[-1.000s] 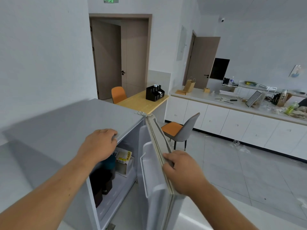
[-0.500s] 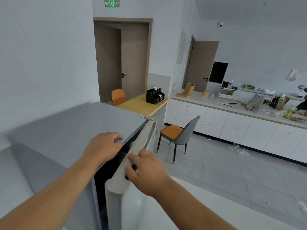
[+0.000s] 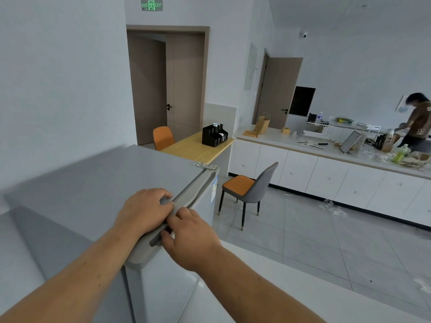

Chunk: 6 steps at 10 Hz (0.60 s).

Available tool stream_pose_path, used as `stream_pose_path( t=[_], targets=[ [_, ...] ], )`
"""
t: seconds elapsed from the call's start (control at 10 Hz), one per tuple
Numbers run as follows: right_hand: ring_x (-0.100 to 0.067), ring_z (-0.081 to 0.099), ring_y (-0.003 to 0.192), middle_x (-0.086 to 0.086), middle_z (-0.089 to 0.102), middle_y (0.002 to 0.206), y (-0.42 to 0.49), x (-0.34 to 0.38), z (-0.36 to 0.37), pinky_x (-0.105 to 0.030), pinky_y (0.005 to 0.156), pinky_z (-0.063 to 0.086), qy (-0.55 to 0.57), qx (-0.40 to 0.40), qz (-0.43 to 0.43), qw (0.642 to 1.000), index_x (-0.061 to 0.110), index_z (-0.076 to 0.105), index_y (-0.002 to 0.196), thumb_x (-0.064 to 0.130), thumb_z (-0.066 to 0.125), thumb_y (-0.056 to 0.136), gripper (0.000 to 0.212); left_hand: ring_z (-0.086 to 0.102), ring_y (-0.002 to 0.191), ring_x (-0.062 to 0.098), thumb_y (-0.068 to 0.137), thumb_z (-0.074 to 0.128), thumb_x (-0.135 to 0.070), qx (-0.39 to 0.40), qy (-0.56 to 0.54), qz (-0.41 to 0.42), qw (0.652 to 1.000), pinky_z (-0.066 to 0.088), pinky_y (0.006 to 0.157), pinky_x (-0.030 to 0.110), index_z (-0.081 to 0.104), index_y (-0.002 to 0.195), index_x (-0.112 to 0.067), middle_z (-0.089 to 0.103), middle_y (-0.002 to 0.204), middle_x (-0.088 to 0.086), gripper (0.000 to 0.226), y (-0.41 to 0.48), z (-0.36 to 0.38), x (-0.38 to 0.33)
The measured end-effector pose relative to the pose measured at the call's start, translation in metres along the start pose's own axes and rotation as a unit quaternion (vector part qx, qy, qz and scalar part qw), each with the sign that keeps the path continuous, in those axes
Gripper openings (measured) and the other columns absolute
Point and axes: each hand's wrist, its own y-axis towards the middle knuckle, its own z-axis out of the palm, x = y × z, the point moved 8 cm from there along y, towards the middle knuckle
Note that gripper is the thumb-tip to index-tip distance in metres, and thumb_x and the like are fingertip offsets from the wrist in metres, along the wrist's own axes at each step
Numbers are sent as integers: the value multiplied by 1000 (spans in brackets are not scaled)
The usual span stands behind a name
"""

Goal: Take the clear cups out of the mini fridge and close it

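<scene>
Under both hands, the mini fridge (image 3: 98,187) looks shut: the left hand (image 3: 144,210) lies curled on its top edge, the right hand (image 3: 189,238) hooks the door (image 3: 163,283) handle. No clear cups show. Next: let go.

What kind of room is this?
Probably an office break room or pantry: a grey mini fridge, a long white counter with cabinets, and a green exit sign above the doorway.
</scene>
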Motion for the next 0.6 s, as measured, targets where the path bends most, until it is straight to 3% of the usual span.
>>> stream_pose_path(
  t=[0.2,0.3,0.4,0.6],
  targets=[
    [-25,50,120,-8,62,127,-6,-11,-11,-46,101,47,8,41,-33,999,13,62,124,35,40,109,35,63,103,16,81,52,-57,-23,26,31,999,52,85,39,70,108,-37,72,111,-12,38,-8,-3,-16],
    [-24,45,133,-6,60,140,-9,-16,-16,-42,108,41,11,50,-45,998,16,61,133,38,37,110,40,64,84,9,83,46,-63,-26,17,59,998,56,75,37,69,91,-37,71,89,-14,35,-15,-5,-26],
    [-23,45,133,-5,59,141,-16,-16,-22,-42,105,41,10,36,-48,998,19,62,133,44,36,110,43,63,77,2,87,48,-66,-25,21,76,997,56,70,34,67,86,-38,70,83,-17,34,-23,-7,-36],
    [-31,40,140,-10,57,142,-21,-38,-41,-49,119,30,-22,27,-9,999,21,53,145,61,21,107,63,64,82,2,91,40,-73,-6,7,81,997,57,73,37,68,94,-39,71,88,-16,44,-33,-3,-62]
  ],
)
